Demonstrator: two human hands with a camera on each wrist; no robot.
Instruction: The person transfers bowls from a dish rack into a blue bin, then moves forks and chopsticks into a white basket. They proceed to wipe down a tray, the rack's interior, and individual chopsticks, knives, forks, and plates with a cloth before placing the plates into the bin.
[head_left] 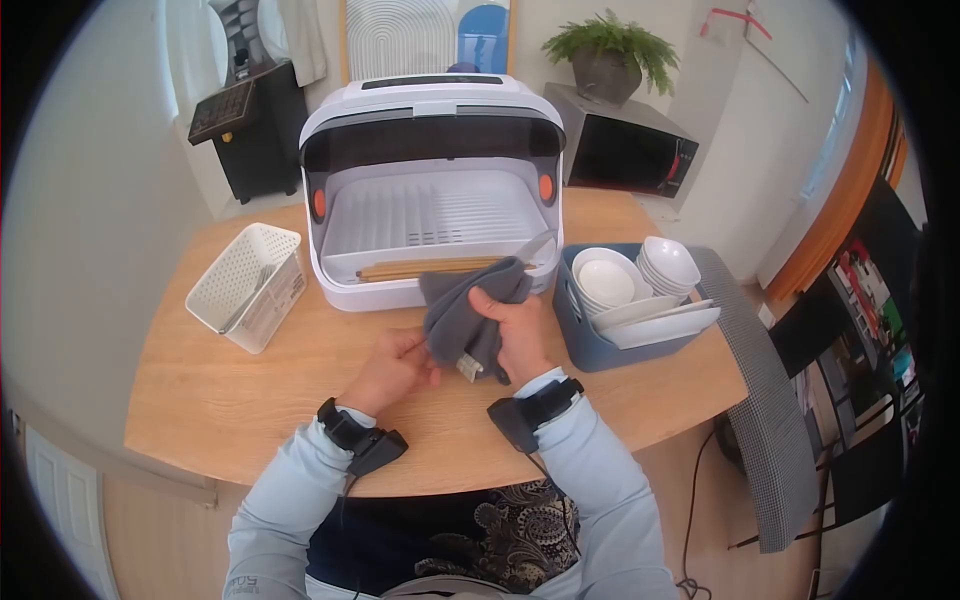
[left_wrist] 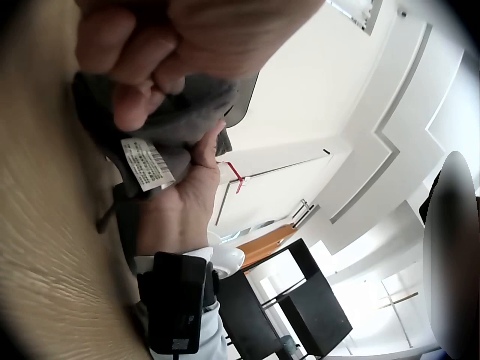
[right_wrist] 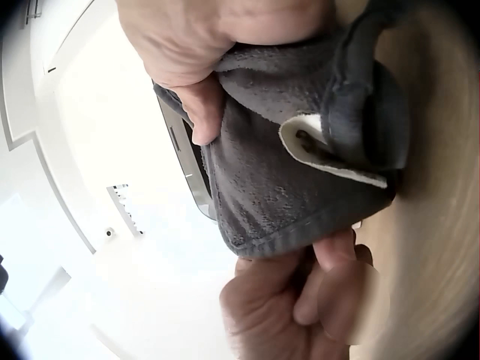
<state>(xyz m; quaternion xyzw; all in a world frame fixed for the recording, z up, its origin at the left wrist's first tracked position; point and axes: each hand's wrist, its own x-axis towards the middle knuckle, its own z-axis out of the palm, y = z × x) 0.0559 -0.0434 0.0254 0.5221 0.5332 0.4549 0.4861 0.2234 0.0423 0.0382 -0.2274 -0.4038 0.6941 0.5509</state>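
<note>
A dark grey cloth (head_left: 470, 305) with a white label (left_wrist: 148, 163) is bunched over the table's middle, in front of the white dish cabinet (head_left: 440, 190). My right hand (head_left: 520, 330) grips it from the right, thumb laid across the top. From the left, my left hand (head_left: 385, 370) has its fingers curled at the cloth's lower edge, pinching it. Past the cloth's far end pokes a pale, shiny, blade-like tip (head_left: 537, 243); the rest of that piece is hidden. Several wooden chopsticks (head_left: 400, 268) lie along the cabinet's front, partly behind the cloth.
A white perforated basket (head_left: 265, 235) holding metal cutlery (head_left: 250, 295) stands at the left. On the right, a blue-grey bin (head_left: 585, 350) carries white bowls (head_left: 605, 280) and plates (head_left: 655, 325). Behind are a microwave (head_left: 630, 150) and a potted fern (head_left: 610, 55). The cabinet's dark lid is raised.
</note>
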